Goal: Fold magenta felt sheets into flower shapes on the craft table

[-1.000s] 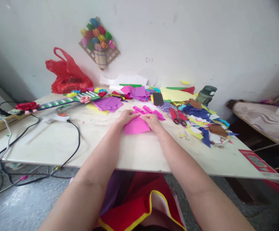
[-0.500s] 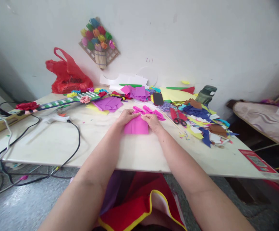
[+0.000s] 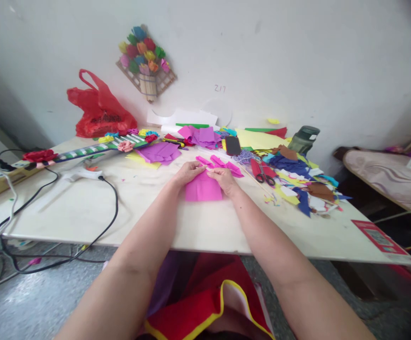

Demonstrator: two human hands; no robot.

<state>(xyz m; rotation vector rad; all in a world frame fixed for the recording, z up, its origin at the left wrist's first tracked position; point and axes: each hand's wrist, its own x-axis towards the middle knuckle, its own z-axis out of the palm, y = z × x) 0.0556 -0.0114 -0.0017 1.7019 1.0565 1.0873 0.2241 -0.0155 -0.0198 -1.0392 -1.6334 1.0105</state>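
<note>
A sheet of pink paper point(image 3: 204, 189) hangs toward me just over the white table point(image 3: 138, 212). Its far edge is pinched between the thumb and fingers of my left hand point(image 3: 189, 172) on one side and of my right hand point(image 3: 222, 179) on the other. The two thumbs are close together near the middle of that edge. Several small folded pink pieces point(image 3: 229, 165) lie just beyond my hands. The fingertips under the paper are hidden.
Scissors point(image 3: 264, 177), a phone point(image 3: 232, 145) and a thin stick lie behind and right, beside a heap of paper scraps point(image 3: 290, 165). Purple paper point(image 3: 161, 153) lies back left. A glue gun point(image 3: 81, 175) with a black cable rests left. A bottle point(image 3: 303, 140) stands back right.
The pink sheet's near edge has shifted slightly toward me and to the right. Both hands keep their pinch, my left hand having moved very slightly right.
</note>
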